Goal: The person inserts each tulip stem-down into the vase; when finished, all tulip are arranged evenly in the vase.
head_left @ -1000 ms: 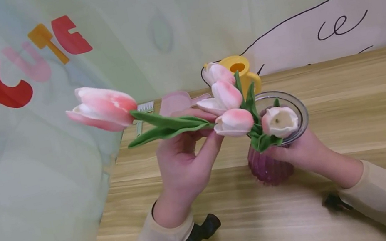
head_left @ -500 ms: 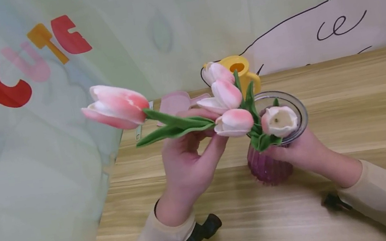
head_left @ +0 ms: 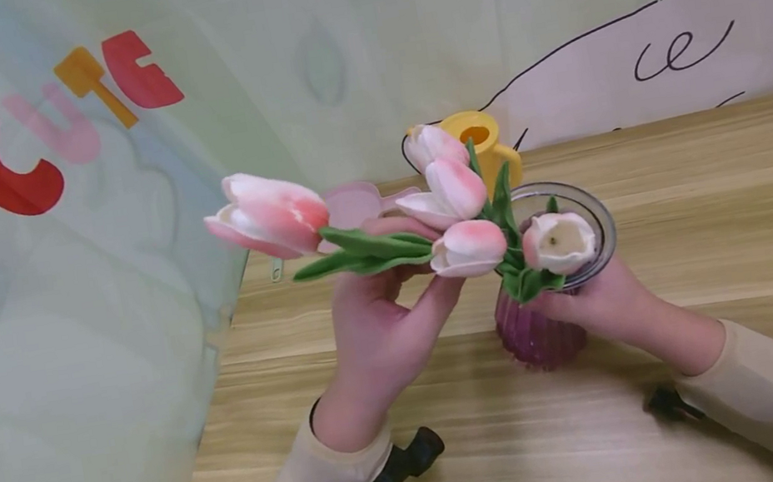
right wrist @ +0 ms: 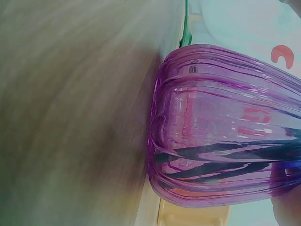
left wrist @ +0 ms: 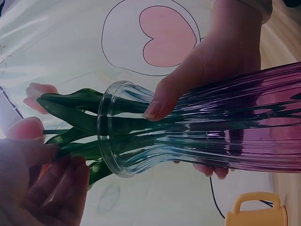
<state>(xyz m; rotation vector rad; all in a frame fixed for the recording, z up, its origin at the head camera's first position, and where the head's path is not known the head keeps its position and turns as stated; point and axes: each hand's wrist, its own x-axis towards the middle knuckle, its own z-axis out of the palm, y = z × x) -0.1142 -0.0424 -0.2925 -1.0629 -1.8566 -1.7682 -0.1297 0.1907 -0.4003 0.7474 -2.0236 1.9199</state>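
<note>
A pink-and-white tulip [head_left: 272, 217] with green leaves slants out to the left, its stem between the fingers of my left hand [head_left: 379, 335]. My right hand [head_left: 609, 307] grips a ribbed glass vase [head_left: 541, 334], clear at the neck and purple at the base. Several other tulips [head_left: 471, 249] stand in it; one white bloom [head_left: 560, 243] faces up at the mouth. In the left wrist view, the left fingers [left wrist: 61, 188] are close to leaves just outside the rim, and green stems show through the glass. The right wrist view shows the purple base [right wrist: 211, 127] upright at the tabletop.
Behind the flowers stands a yellow jug with a handle [head_left: 485, 145]. A flat pink piece [head_left: 353, 202] lies partly hidden behind the left hand, beside the end of a light green tool [head_left: 276, 269]. A printed curtain [head_left: 103, 319] borders the wooden table [head_left: 732, 220] at left and back.
The tulip in my left hand has moved to the right, its bloom drawing nearer the others. The left hand has shifted slightly right; the right hand and vase have stayed still.
</note>
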